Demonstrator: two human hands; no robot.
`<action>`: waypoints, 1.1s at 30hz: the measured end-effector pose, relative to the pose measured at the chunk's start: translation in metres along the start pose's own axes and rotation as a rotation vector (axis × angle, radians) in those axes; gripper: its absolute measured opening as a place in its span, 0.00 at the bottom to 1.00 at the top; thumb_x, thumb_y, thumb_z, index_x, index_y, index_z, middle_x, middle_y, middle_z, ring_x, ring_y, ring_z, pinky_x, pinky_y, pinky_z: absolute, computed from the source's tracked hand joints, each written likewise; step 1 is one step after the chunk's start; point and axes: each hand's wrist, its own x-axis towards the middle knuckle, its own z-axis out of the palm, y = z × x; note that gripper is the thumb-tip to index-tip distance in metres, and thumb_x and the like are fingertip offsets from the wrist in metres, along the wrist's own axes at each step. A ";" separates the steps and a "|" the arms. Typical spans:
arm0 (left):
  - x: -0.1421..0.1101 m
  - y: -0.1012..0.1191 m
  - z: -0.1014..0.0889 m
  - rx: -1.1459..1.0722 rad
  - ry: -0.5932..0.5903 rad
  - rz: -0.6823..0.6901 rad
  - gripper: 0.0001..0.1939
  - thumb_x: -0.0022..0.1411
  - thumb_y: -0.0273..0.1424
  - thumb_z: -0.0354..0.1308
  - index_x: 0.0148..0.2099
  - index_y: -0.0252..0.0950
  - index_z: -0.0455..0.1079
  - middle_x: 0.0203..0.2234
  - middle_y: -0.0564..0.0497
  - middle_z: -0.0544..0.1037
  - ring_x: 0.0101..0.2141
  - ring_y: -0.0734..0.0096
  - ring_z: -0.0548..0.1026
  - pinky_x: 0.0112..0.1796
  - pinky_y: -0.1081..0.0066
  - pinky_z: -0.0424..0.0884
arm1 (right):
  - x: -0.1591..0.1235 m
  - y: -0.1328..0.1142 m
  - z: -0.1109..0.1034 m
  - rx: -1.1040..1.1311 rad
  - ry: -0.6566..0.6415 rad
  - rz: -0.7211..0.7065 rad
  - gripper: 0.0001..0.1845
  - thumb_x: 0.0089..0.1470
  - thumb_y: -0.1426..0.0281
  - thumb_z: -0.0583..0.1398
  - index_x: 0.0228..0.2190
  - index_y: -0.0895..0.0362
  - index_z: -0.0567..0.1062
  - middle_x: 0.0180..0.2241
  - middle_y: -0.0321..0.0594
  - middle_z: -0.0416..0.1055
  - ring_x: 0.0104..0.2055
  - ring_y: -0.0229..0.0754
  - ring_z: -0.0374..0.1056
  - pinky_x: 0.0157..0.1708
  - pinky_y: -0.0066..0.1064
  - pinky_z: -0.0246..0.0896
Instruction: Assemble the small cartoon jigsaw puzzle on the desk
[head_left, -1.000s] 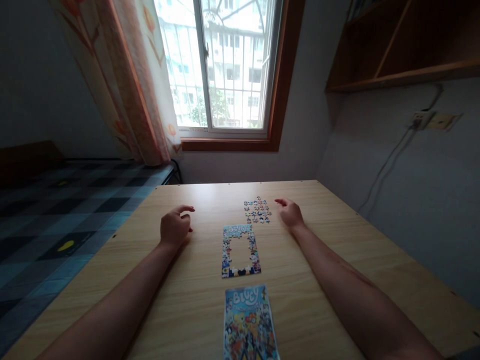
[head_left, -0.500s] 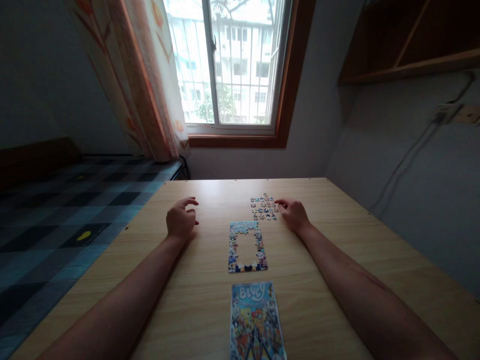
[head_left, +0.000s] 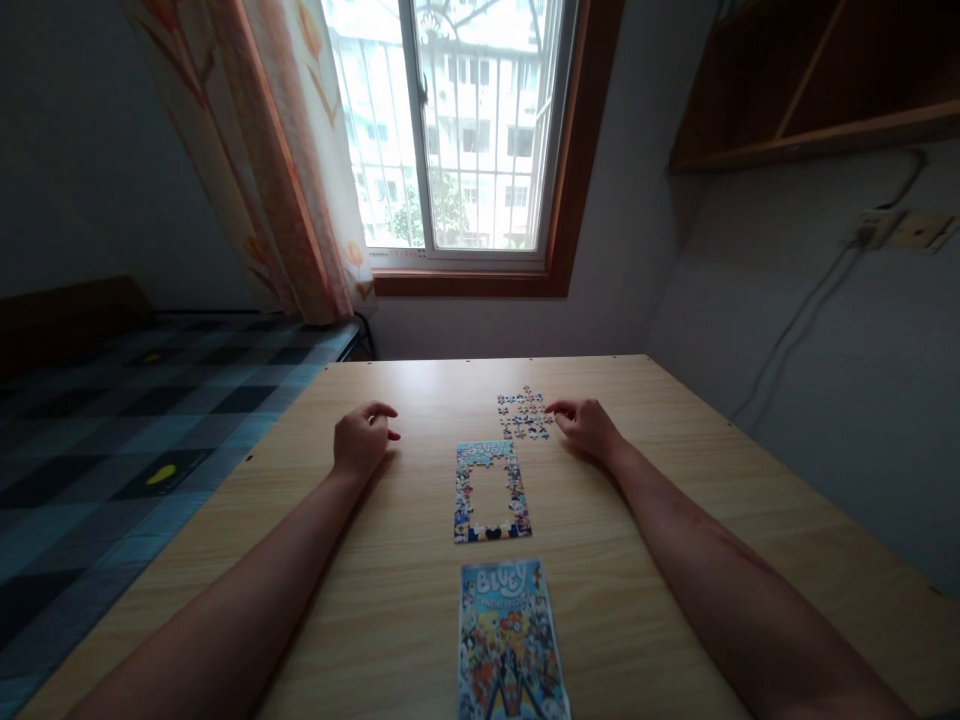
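Observation:
My left hand (head_left: 362,438) rests on the table left of the puzzle, its fingers loosely bent and apart, with nothing in it. Beside the right edge of a cluster of loose jigsaw pieces (head_left: 531,423), my right hand (head_left: 589,428) is closed, thumb and fingertips together. Whether a piece is between those fingertips is too small to make out. A partly assembled jigsaw puzzle (head_left: 462,500) lies between my forearms; its border is joined around a bare wooden middle. Nearer to me lies a blue Bluey picture sheet (head_left: 512,640) crowded with cartoon figures.
The pale wooden table (head_left: 397,620) carries all these items. To the left stands a bed (head_left: 180,400) with a checked cover. A barred window (head_left: 480,150) and a curtain (head_left: 277,170) are behind the table. A cable (head_left: 791,325) hangs along the right wall.
The camera view has shifted slightly. My left fingers have moved a little and curl somewhat differently. My right hand stays at the edge of the loose pieces.

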 end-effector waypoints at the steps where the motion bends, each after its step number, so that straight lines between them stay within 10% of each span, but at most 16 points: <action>1: 0.000 0.000 0.000 -0.003 -0.002 0.007 0.14 0.52 0.27 0.50 0.34 0.37 0.77 0.14 0.55 0.74 0.22 0.66 0.80 0.24 0.76 0.68 | 0.000 -0.001 -0.001 0.000 -0.041 -0.010 0.15 0.51 0.74 0.59 0.36 0.56 0.85 0.27 0.37 0.79 0.26 0.37 0.69 0.30 0.27 0.60; 11: 0.002 0.000 -0.003 0.046 0.053 0.080 0.16 0.41 0.24 0.49 0.29 0.38 0.76 0.23 0.52 0.79 0.29 0.64 0.78 0.32 0.70 0.68 | 0.001 0.003 -0.004 -0.038 -0.233 -0.127 0.20 0.46 0.78 0.59 0.38 0.52 0.85 0.29 0.35 0.77 0.28 0.35 0.66 0.31 0.25 0.60; 33: -0.008 0.015 0.001 -0.002 -0.126 0.232 0.11 0.36 0.26 0.47 0.22 0.37 0.71 0.16 0.55 0.71 0.22 0.70 0.69 0.24 0.72 0.59 | -0.002 0.010 0.002 -0.082 0.194 0.062 0.15 0.53 0.74 0.57 0.36 0.55 0.83 0.34 0.39 0.80 0.30 0.41 0.70 0.37 0.32 0.64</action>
